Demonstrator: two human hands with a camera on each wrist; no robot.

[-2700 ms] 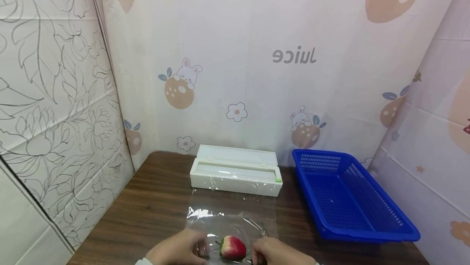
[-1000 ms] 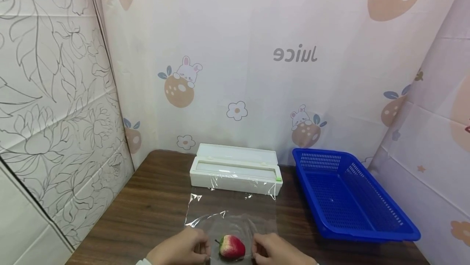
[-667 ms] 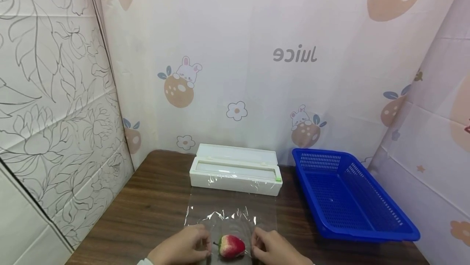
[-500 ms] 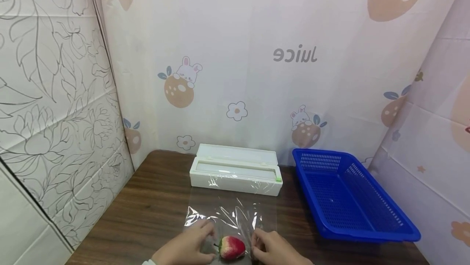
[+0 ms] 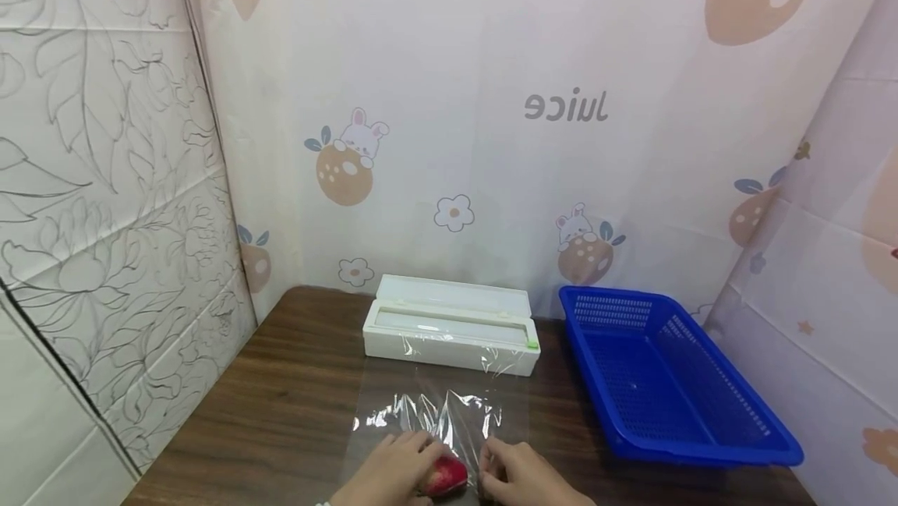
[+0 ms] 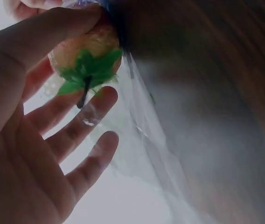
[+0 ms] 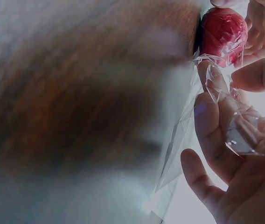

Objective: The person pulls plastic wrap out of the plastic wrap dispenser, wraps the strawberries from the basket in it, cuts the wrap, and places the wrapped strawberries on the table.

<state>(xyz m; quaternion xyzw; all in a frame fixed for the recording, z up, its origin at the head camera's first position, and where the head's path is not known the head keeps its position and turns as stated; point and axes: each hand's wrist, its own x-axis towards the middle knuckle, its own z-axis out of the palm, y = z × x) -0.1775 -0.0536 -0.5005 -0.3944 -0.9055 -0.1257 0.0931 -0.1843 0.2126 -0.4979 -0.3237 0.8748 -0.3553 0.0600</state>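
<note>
A red strawberry (image 5: 449,478) with a pale top lies under clear cling film (image 5: 445,424) at the table's near edge. My left hand (image 5: 393,468) grips it. In the left wrist view the thumb crosses the strawberry (image 6: 88,51) beside its green leaves and dark stem, the other fingers spread behind. My right hand (image 5: 525,475), just to the right, pinches gathered film between thumb and forefinger. In the right wrist view crumpled film (image 7: 244,133) lies over those fingers, and film covers the fruit's red end (image 7: 223,35). The left hand hides part of the strawberry in the head view.
From a white dispenser box (image 5: 449,354) with its lid (image 5: 456,295) raised, the film runs toward me over the brown wooden table (image 5: 281,389). A blue plastic basket (image 5: 610,412) stands at the right. Patterned curtains (image 5: 449,139) enclose the back and sides.
My left hand has moved right from the film's left side onto the strawberry and now grips it. The film has bunched into creases above it. The right hand keeps its place.
</note>
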